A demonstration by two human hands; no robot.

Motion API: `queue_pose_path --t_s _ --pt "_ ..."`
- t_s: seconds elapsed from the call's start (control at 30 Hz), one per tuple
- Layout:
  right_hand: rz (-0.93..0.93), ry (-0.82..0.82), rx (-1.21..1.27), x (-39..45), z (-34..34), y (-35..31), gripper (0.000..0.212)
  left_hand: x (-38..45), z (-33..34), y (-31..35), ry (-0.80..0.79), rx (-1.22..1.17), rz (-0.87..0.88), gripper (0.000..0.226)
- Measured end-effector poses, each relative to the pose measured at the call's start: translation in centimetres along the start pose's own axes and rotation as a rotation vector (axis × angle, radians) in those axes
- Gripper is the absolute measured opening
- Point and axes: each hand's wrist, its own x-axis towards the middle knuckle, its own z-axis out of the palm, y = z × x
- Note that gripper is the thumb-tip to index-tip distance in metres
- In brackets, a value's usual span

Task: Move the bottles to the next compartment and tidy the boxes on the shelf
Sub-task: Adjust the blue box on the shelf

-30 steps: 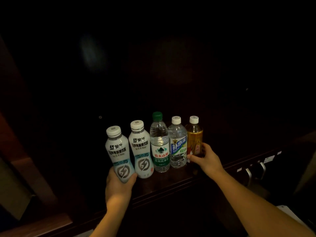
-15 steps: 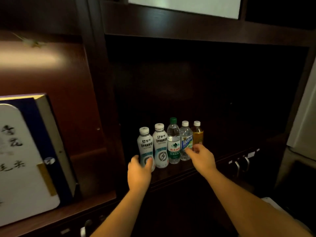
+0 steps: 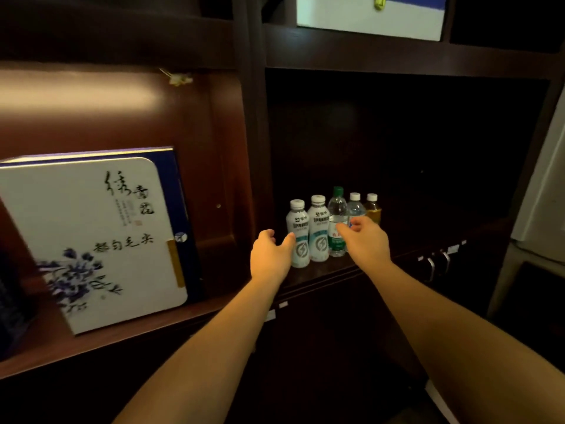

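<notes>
Five bottles stand upright in a tight row near the front edge of the right compartment's shelf (image 3: 308,278): two white bottles with white caps, the left one (image 3: 298,240) and its twin (image 3: 318,231) touching side by side; then a clear bottle with a green cap (image 3: 337,209); then a clear bottle with a white cap (image 3: 355,206); and last an amber bottle with a white cap (image 3: 373,209) at the right end; the left hand (image 3: 269,258) is raised just in front of the leftmost white bottle, its fingers (image 3: 266,235) apart and lightly curled, the thumb tip at or nearly at that bottle's side, though contact cannot be told for sure, and it grips nothing; the right hand (image 3: 365,240) hovers in front of the green-capped and white-capped clear bottles and covers their lower halves, its fingers (image 3: 344,228) loosely spread and bent, closed on nothing; in the left compartment, beyond a dark wooden divider (image 3: 249,154), a large white box (image 3: 91,240) with blue flowers and black calligraphy leans tilted on its own shelf, a blue edge showing along its right side; another white and blue box (image 3: 370,16) sits in the compartment above the bottles; metal handles (image 3: 438,264) show on the cabinet doors below and to the right.
</notes>
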Motion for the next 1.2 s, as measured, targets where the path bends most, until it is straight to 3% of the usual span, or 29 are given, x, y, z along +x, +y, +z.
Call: queue_pose_path --t_s 0.17,0.33,0.63,0.8,0.97,1.2 --pt "-0.035 -0.056 0.02 -0.9 2.0 -1.5 0.051 -0.1 -2.5 -0.6 0.034 -0.025 -0.007 0.071" --pt "-0.067 -0.208 0.087 -3.5 8.4 -5.2 0.053 0.1 -8.6 -3.4 0.156 -0.009 -0.046 0.068" --pt "-0.214 -0.57 0.243 -15.3 22.9 -16.1 0.055 -4.5 -28.2 -10.7 0.569 0.135 -0.245 0.064" --pt "-0.303 -0.759 0.291 -21.6 27.7 -21.5 0.056 -8.6 -37.3 -13.4 0.813 0.18 -0.326 0.061" --pt "-0.364 -0.788 0.325 -25.5 31.2 -25.8 0.053 -9.5 -43.0 -16.1 0.88 0.189 -0.341 0.066" --pt "-0.404 -0.709 0.315 -28.8 38.0 -31.3 0.058 -5.6 -51.1 -21.1 0.841 0.218 -0.299 0.066"
